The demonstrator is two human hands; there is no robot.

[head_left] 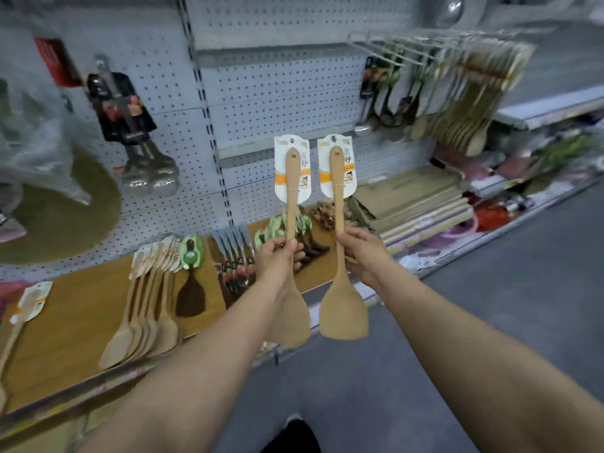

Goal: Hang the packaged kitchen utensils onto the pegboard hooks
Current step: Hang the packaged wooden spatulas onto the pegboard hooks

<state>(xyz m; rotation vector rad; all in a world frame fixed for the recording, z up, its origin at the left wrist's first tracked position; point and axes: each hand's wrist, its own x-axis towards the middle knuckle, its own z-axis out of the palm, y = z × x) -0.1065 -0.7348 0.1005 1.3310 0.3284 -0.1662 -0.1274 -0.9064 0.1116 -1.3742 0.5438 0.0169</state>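
My left hand (277,256) gripped the handle of the first carded wooden spatula (292,197) and my right hand (359,253) gripped the second carded wooden spatula (338,204), both upright, blades down, side by side without touching, cards raised before the pegboard (261,93), contact with it undetermined.

Dark printed characters on left spatula card (280,168) and right spatula card (325,168), blurred, partly hidden, unreadable
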